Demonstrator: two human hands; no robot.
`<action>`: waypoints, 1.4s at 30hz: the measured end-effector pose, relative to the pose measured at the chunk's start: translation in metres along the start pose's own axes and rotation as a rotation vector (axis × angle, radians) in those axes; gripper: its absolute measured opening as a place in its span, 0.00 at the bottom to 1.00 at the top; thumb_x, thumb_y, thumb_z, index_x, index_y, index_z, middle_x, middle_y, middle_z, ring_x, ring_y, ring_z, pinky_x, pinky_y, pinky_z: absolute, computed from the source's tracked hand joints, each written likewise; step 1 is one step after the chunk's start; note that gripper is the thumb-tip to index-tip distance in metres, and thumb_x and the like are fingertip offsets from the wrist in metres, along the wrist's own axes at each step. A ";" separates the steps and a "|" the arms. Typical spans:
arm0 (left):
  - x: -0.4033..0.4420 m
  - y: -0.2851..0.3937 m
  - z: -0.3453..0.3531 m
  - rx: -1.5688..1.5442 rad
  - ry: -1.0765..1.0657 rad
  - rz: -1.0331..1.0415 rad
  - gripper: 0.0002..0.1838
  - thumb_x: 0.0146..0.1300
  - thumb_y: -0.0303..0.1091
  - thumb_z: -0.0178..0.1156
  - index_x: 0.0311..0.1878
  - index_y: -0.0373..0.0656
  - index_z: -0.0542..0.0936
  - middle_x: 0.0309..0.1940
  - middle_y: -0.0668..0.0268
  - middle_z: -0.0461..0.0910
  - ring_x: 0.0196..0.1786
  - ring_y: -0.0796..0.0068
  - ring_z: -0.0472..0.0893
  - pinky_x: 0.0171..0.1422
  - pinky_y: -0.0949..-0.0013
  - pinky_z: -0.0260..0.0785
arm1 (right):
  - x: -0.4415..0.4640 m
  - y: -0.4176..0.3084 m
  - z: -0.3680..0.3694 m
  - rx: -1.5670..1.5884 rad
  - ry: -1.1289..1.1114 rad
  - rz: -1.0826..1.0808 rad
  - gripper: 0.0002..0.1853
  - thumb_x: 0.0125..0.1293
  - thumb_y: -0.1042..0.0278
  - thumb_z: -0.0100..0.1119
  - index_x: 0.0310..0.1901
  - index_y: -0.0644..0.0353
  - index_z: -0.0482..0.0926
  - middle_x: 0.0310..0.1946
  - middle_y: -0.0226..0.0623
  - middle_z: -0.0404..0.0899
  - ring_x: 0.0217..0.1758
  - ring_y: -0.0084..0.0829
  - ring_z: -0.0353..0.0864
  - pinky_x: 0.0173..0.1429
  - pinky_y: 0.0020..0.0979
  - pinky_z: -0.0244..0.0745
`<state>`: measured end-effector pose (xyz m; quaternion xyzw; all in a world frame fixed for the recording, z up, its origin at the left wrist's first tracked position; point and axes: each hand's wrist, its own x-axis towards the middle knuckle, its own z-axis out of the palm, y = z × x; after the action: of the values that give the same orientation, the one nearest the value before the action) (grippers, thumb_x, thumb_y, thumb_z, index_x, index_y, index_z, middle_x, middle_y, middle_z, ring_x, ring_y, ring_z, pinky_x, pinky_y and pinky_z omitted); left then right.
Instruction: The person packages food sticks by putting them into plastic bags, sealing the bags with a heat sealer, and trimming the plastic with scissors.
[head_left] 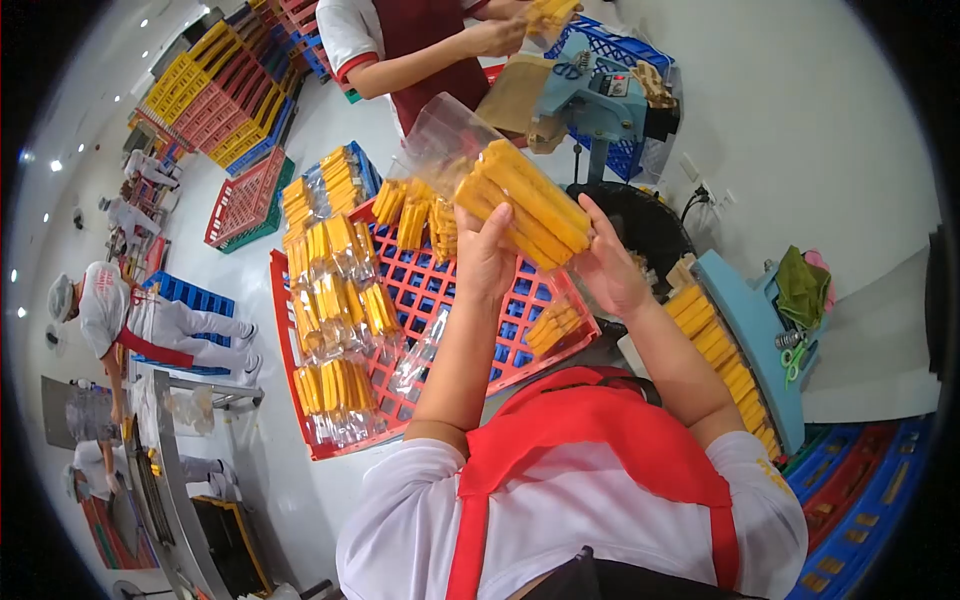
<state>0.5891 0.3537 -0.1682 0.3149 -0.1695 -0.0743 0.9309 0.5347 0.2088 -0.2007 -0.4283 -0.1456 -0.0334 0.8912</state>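
A clear plastic bag of yellow stick-shaped food pieces (530,200) is held up between my two hands, tilted, its loose plastic end pointing to the upper left. My left hand (485,250) grips the bag's lower left side, thumb over the front. On the bag's lower right end, my right hand (612,265) has its fingers closed around the edge. Below them is a red lattice crate (415,290) with filled bags of yellow sticks (335,300) in rows along its left side. A flat clear bag (420,355) lies inside the crate, and more sticks (553,328) sit at its right corner.
Across the crate, a co-worker in a maroon apron (415,50) holds another bag beside a blue-grey machine (600,100). To my right stands a light-blue machine (750,340) with green scissors (793,362) and a row of yellow sticks (720,360). Stacked crates (215,95) stand at the back left.
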 end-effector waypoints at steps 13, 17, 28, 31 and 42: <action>-0.017 -0.009 0.014 0.371 -0.099 0.057 0.51 0.47 0.30 0.61 0.65 0.47 0.33 0.56 0.61 0.57 0.58 0.66 0.62 0.61 0.65 0.55 | -0.012 -0.001 0.012 0.150 0.121 0.138 0.23 0.63 0.58 0.45 0.57 0.58 0.58 0.52 0.39 0.66 0.52 0.31 0.70 0.54 0.36 0.67; -0.012 -0.011 0.022 0.377 -0.089 0.008 0.56 0.43 0.22 0.62 0.65 0.47 0.30 0.54 0.61 0.60 0.55 0.66 0.64 0.60 0.65 0.57 | -0.021 -0.018 0.015 0.030 0.187 0.011 0.23 0.63 0.57 0.44 0.57 0.59 0.58 0.52 0.37 0.65 0.55 0.30 0.66 0.56 0.36 0.65; -0.006 -0.020 0.015 0.342 -0.604 -0.279 0.52 0.43 0.20 0.60 0.66 0.45 0.34 0.61 0.58 0.53 0.60 0.66 0.59 0.63 0.66 0.53 | -0.037 -0.026 -0.021 0.503 -0.146 0.340 0.28 0.63 0.44 0.37 0.59 0.51 0.58 0.55 0.34 0.65 0.56 0.32 0.66 0.50 0.37 0.70; -0.007 -0.030 0.038 0.410 -0.226 0.016 0.48 0.48 0.19 0.56 0.65 0.44 0.34 0.60 0.58 0.53 0.61 0.65 0.58 0.63 0.65 0.52 | -0.029 -0.035 -0.005 0.334 0.158 0.135 0.26 0.61 0.51 0.46 0.59 0.53 0.58 0.55 0.35 0.64 0.56 0.31 0.66 0.50 0.35 0.70; -0.010 -0.019 0.046 1.479 -0.287 0.501 0.50 0.41 0.27 0.66 0.63 0.44 0.43 0.56 0.60 0.59 0.60 0.66 0.60 0.62 0.62 0.56 | 0.002 -0.018 -0.020 -0.174 0.026 -0.176 0.37 0.50 0.90 0.52 0.62 0.54 0.56 0.58 0.31 0.61 0.58 0.25 0.63 0.59 0.27 0.61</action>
<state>0.5628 0.3154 -0.1485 0.7913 -0.3591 0.2295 0.4385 0.5379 0.1822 -0.1979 -0.4892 -0.1677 -0.1294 0.8460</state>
